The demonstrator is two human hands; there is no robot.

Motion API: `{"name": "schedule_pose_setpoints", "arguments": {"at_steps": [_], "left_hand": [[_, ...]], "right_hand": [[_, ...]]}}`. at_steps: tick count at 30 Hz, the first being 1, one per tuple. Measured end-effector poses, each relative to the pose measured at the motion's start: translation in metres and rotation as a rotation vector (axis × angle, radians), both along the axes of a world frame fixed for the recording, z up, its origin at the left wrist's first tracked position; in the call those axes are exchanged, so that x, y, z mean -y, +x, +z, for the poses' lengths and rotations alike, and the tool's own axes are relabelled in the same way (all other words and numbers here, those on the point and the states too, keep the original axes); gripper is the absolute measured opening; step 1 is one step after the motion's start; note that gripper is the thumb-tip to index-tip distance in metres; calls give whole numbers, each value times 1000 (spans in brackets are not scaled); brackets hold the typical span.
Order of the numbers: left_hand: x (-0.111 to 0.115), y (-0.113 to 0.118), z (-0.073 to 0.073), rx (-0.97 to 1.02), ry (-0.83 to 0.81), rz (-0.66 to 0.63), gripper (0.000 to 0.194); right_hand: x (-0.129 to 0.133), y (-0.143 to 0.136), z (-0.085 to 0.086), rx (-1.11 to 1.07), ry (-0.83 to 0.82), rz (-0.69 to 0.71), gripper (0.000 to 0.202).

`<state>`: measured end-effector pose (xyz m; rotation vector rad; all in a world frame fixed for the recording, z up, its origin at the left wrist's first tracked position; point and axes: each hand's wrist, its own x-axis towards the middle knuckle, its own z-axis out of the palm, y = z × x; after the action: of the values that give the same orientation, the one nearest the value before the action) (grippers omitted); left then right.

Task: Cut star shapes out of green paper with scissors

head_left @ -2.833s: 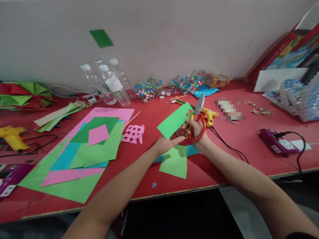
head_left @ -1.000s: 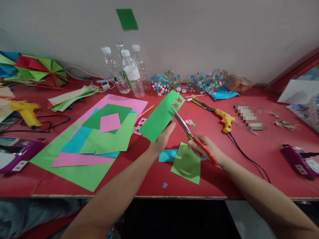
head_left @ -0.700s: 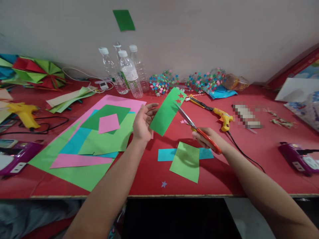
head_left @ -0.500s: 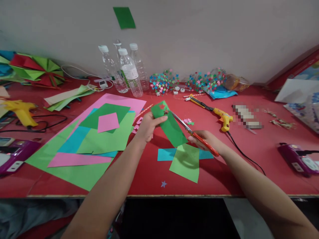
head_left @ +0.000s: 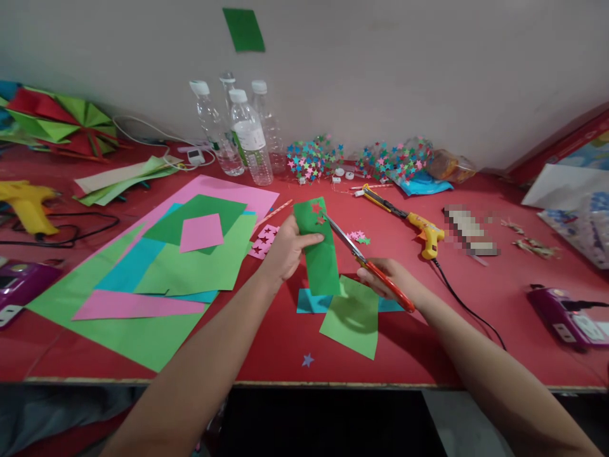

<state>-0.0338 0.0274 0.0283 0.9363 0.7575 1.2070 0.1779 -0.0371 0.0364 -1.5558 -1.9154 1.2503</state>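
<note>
Your left hand (head_left: 289, 246) and right hand (head_left: 391, 279) are bare, both forearms (head_left: 204, 355) likewise uncovered as far as visible.

Paper strip (head_left: 322, 268) L of scissors (head_left: 365, 261) abv tbl (head_left: 266, 346), paper stack (head_left: 200, 266) further L w/ bottles (head_left: 250, 139) behind, glue gun (head_left: 427, 233) R.

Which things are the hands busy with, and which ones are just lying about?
Being used:
- green paper strip with star-shaped holes, pinched in the left hand
- red-handled scissors, held in the right hand

Just lying or standing about, it seems:
- plastic bottles
- yellow glue gun on the right
- blue packet
- purple-grey star
</note>
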Motion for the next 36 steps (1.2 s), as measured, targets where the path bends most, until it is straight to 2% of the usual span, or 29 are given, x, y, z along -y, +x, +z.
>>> {"name": "schedule_pose_setpoints", "arguments": {"at_steps": [3,5,13,20,30,36], "left_hand": [[-3,-2,-2,24,-1,88,47],[-4,-4,-3,21,6,104,46],[-1,-3,-2,-8,39,9,43],[5,2,-1,28,-201,-97,26],[5,-5,3,-178,-41,-8,25],[5,-4,3,-187,-66,27,27]], "right_hand": [[-2,3,-1,23,-5,-4,54],[-2,4,-2,33,-3,2,52],[1,1,-4,-44,-96,-35,51],[5,-5,0,-169,-147,-65,53],[4,1,3,-19,-39,51,58],[3,2,4,-17,-20,81,57]]}}
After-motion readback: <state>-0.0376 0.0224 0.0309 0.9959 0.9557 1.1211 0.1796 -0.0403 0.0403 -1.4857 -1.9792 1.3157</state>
